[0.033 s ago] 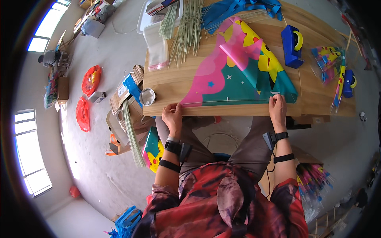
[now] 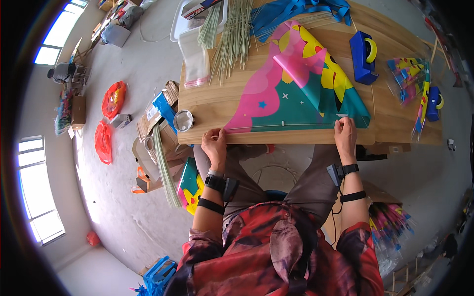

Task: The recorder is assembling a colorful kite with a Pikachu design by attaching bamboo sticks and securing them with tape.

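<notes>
A kite sheet (image 2: 269, 111) in pink, green and yellow lies on the wooden table, its right part folded over. Along its near edge runs a thin pale rod (image 2: 256, 126) with a small white fitting near its middle. My left hand (image 2: 215, 144) is closed in a pinch at the rod's left end, by the pink corner. At the right end, my right hand (image 2: 345, 132) pinches with fingers together, beside the green fold. Both sets of fingertips partly hide what lies between them.
A blue tape dispenser (image 2: 364, 58) stands right of the sheet; another (image 2: 434, 104) is farther right beside packaged kites (image 2: 407, 79). Bundled thin sticks (image 2: 232, 42), a plastic tub (image 2: 224, 15) and blue ribbon (image 2: 296, 15) occupy the far side. A round tin (image 2: 183, 120) sits at the left edge.
</notes>
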The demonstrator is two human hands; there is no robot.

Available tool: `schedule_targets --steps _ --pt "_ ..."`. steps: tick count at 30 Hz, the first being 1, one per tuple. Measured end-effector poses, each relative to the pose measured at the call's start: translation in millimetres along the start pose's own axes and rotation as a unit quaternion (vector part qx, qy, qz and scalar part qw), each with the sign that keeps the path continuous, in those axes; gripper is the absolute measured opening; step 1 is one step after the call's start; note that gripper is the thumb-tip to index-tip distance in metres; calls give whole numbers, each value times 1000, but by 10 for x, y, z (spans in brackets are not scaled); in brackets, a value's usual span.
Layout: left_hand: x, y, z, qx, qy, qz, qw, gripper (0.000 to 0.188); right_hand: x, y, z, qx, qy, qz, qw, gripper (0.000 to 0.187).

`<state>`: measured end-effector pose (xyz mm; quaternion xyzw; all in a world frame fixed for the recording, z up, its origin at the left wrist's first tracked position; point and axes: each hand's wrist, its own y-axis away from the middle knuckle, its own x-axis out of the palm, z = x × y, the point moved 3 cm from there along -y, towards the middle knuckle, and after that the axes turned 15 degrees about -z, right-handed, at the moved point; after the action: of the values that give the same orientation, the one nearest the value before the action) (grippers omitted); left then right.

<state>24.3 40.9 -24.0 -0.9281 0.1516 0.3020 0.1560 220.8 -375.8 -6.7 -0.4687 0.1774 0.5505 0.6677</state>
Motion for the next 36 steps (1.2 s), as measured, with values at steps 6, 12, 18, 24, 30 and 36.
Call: schedule_targets --steps 6,12,18,24,30,36 --pt "-2 18 -58 -19 18 3 1000 21 -19 -1 6 2 -1 3 1000 16" --pt "1 -16 20 -17 18 -1 1000 21 -13 0 47 0 -3 2 1000 16" --pt "-48 42 -210 -84 39 17 996 17 -32 9 28 -14 -12 -15 1000 16" --pt "-77 38 -180 -78 57 4 995 20 -22 7 45 -12 -13 -18 1000 17" --pt "-164 276 -432 56 10 8 998 36 -18 21 22 -14 -8 -15 1000 16" --pt "-125 618 -646 325 -141 167 920 71 -9 23 -20 -7 -9 -17 1000 16"
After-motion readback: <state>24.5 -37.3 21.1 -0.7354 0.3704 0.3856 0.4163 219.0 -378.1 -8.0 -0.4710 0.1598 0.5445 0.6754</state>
